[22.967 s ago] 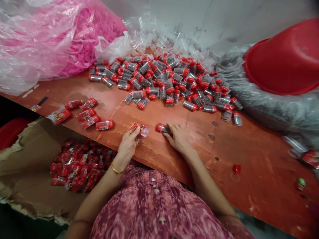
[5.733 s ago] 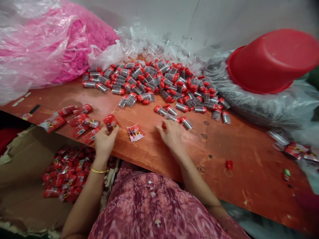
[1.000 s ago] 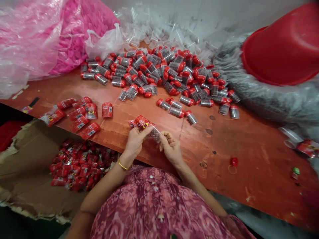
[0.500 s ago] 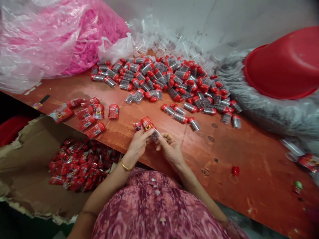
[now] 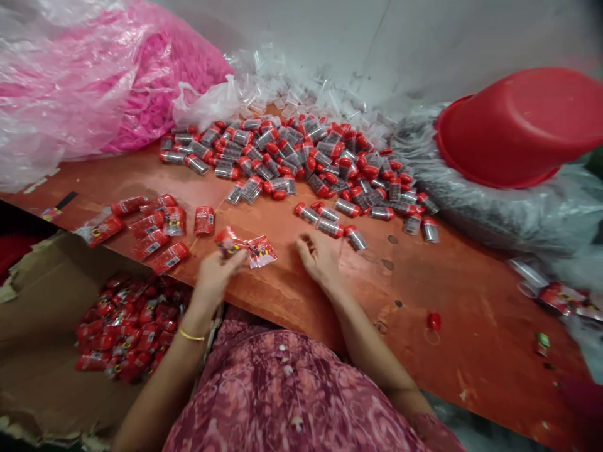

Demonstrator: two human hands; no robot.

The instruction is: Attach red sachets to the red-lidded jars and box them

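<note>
My left hand (image 5: 215, 273), slightly blurred, is closed on a small red-wrapped container (image 5: 228, 240) just above the table. Right beside its fingertips lie flat red printed sleeves (image 5: 262, 252) with a shiny clear edge. My right hand (image 5: 320, 258) hovers over the table to the right of those sleeves, its fingers loosely curled and apart with nothing seen in them. Several red-wrapped containers (image 5: 170, 258) lie left of my left hand. Beyond both hands spreads a heap of clear tubes with red caps and dark contents (image 5: 287, 150).
At lower left, a cardboard box (image 5: 38, 351) holds many red-wrapped containers. A pink-filled plastic bag (image 5: 155, 75) stands at back left. A red tub (image 5: 499, 132) rests on a clear bag of dark pieces (image 5: 475, 213) at right. A loose red cap (image 5: 434, 322) lies near the front.
My hands have separated. The left has moved left with the wrapped container, while the right has let go of it. The flat sleeves now lie uncovered between them. The view has shifted slightly.
</note>
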